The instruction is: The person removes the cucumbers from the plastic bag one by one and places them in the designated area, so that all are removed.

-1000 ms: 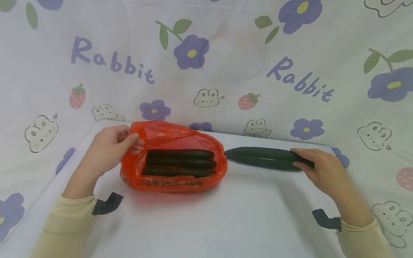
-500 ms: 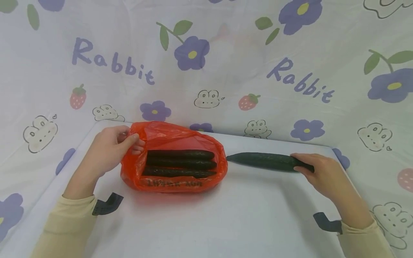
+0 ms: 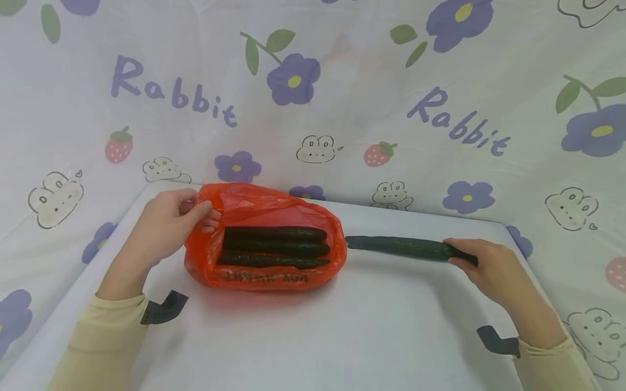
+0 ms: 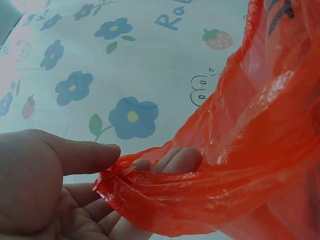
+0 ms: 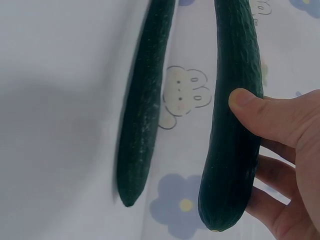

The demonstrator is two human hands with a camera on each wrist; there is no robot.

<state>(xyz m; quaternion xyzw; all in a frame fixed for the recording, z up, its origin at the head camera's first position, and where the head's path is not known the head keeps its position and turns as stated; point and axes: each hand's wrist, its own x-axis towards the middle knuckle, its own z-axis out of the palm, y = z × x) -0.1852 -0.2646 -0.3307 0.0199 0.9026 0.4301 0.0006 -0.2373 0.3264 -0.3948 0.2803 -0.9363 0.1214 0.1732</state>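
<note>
The cucumber [image 3: 406,247] lies with its long axis left to right, its tip pointing to the red bag [image 3: 266,239]. It is at the table's [image 3: 342,326] back right, just beside the bag's opening. The right hand [image 3: 494,266] grips its near end, thumb on top, fingers curled under. Its skin is dark green and bumpy. A second cucumber [image 5: 145,100] lies beside it. The left hand [image 3: 166,222] pinches the thin, crinkled plastic rim of the bag, which holds three cucumbers [image 3: 274,247].
</note>
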